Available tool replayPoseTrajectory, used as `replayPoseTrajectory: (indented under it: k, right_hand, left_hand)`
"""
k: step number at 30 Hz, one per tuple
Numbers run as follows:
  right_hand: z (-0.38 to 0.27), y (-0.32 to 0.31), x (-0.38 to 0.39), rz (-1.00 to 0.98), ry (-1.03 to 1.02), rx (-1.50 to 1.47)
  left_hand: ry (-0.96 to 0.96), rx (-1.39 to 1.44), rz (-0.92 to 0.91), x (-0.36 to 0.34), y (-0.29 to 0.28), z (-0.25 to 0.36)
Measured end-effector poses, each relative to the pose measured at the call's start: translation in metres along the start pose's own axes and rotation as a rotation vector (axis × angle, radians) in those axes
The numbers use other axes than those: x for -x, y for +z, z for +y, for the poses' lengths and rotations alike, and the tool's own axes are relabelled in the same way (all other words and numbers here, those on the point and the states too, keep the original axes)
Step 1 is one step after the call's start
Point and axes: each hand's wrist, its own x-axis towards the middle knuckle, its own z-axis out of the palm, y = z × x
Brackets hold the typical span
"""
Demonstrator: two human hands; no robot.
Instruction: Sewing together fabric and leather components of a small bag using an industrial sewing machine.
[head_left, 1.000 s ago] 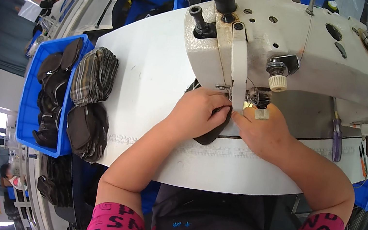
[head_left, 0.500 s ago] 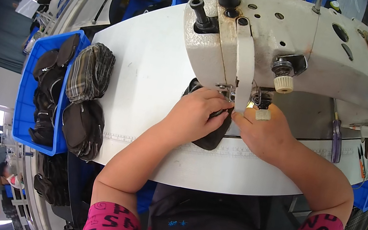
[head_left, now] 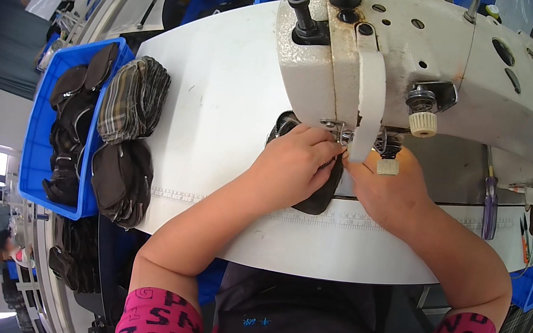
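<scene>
A dark fabric piece with a zipper (head_left: pixel 320 196) lies under the needle area of a white sewing machine (head_left: pixel 400 54). My left hand (head_left: pixel 297 165) rests over this piece, its fingers bent and pressed onto the cloth close to the presser foot. From the other side my right hand (head_left: pixel 387 188) pinches the piece's edge, thumb and forefinger just below the machine head. Part of the right hand's fingers are hidden behind the machine's white lever and a tension knob (head_left: pixel 388 166). The needle itself cannot be made out.
Left of the white table (head_left: pixel 217 79), a blue bin (head_left: pixel 34 147) holds dark pouches. Beside it sit a plaid fabric stack (head_left: pixel 134 100) and a dark pouch stack (head_left: pixel 121 182). A purple-handled screwdriver (head_left: pixel 490 206) and small orange-handled snips (head_left: pixel 524 248) lie at the right.
The view has shifted slightly, so the machine sits a little further right. The dark piece has turned slightly under my left hand, and both hands stay on it.
</scene>
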Motion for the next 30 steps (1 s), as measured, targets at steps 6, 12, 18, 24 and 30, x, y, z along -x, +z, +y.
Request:
replayPoseTrajectory:
  k: [6,12,18,24,30]
  right_hand:
    - [0.003,0.0,-0.001,0.04,0.017,-0.021]
    - [0.009,0.004,0.005,0.0,-0.004,0.057]
    - [0.015,0.012,0.005,0.052,0.087,0.004]
    - [-0.007,-0.011,0.002,-0.035,-0.217,0.146]
    - [-0.023,-0.015,-0.001,-0.032,-0.343,0.043]
  left_hand:
    - [-0.058,0.046,0.05,0.0,-0.001,-0.003]
    - [-0.077,0.16,-0.023,-0.004,-0.005,-0.015]
    - [-0.023,0.226,-0.016,-0.004,-0.005,-0.018]
    - [-0.144,0.29,-0.035,-0.001,-0.009,-0.016]
    - [-0.136,0.29,0.012,-0.005,-0.007,-0.018]
